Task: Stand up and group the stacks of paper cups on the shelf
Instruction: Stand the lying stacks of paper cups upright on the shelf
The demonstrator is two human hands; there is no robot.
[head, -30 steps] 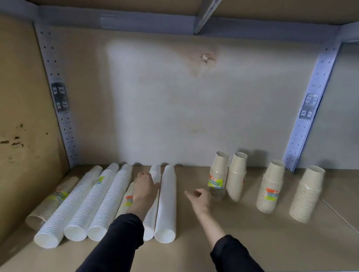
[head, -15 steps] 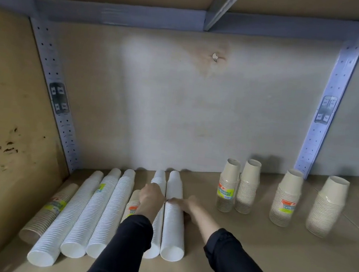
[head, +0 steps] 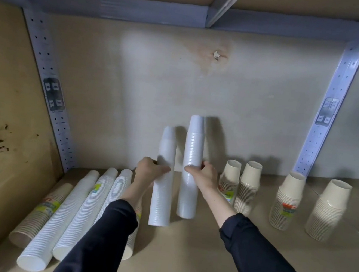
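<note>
Two tall white cup stacks stand nearly upright in the middle of the shelf. My left hand [head: 151, 171] grips the left white stack [head: 162, 192] around its middle. My right hand [head: 203, 175] grips the taller right white stack [head: 192, 155] the same way. Several more stacks lie on their sides at the left: a beige stack [head: 40, 214] near the wall and white stacks [head: 64, 219] beside it, one partly hidden under my left sleeve. At the right stand short beige stacks [head: 248, 186], upright and mouth down.
The wooden shelf board [head: 194, 256] runs to a metal front edge at the lower right. A side panel [head: 1, 138] closes the left. Perforated metal posts [head: 330, 121] stand at the back corners, and a back panel is close behind the stacks.
Both hands took hold of the two white stacks that lay on the shelf and raised them from lying to nearly upright. The camera moved closer and lower.
</note>
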